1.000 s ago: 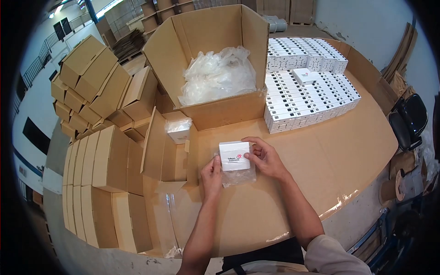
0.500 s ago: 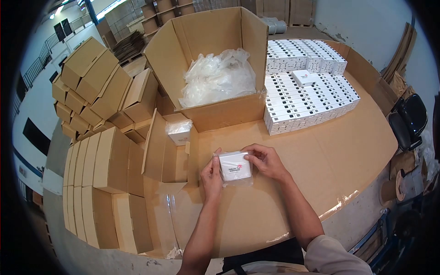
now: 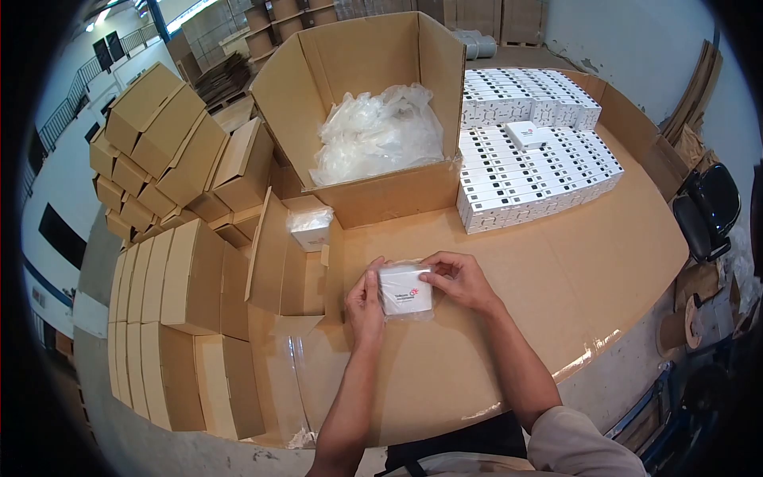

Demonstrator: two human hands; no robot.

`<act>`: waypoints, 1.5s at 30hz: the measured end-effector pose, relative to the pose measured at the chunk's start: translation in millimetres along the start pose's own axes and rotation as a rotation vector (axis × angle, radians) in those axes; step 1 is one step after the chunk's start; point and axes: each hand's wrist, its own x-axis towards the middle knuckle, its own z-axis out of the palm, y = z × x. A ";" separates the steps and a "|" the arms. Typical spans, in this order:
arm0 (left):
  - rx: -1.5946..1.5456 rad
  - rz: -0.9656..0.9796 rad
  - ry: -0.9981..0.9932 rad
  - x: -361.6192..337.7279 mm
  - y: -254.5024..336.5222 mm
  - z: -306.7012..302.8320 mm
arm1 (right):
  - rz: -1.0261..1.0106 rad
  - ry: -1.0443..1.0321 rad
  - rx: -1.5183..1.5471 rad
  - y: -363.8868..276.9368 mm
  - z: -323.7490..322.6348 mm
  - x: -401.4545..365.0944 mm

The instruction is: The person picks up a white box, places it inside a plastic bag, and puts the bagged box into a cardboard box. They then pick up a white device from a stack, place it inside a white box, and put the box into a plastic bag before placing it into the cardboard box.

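A small white box (image 3: 404,292) with a red mark and dark lettering sits inside a clear plastic bag, held between both hands above the cardboard-covered table. My left hand (image 3: 366,308) grips its left side, thumb along the edge. At the upper right corner my right hand (image 3: 458,280) pinches the box and the plastic, thumb on top. To the left stands an open cardboard carton (image 3: 296,274). Inside its far end is a bagged white box (image 3: 311,230).
A large open carton (image 3: 381,195) holds a heap of clear plastic bags (image 3: 381,135). Rows of white boxes (image 3: 540,171) stand at the back right, with one loose white box (image 3: 524,135) on top. Brown cartons (image 3: 171,286) are stacked at the left. A black chair (image 3: 707,211) stands beyond the table.
The bagged white box has shifted slightly left and tilted a little between my hands. Both hands keep their hold on it; the surroundings look the same.
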 end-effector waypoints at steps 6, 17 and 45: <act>-0.060 0.037 -0.076 -0.5 1.5 1.5 | -0.088 0.033 0.005 -14.0 0.3 -2.1; -0.106 0.052 -0.093 -4.4 6.7 3.4 | -0.172 0.125 0.044 -10.9 2.8 -2.2; -0.341 0.074 -0.136 -2.0 10.8 4.0 | 0.027 -0.017 0.200 -14.3 11.5 -1.0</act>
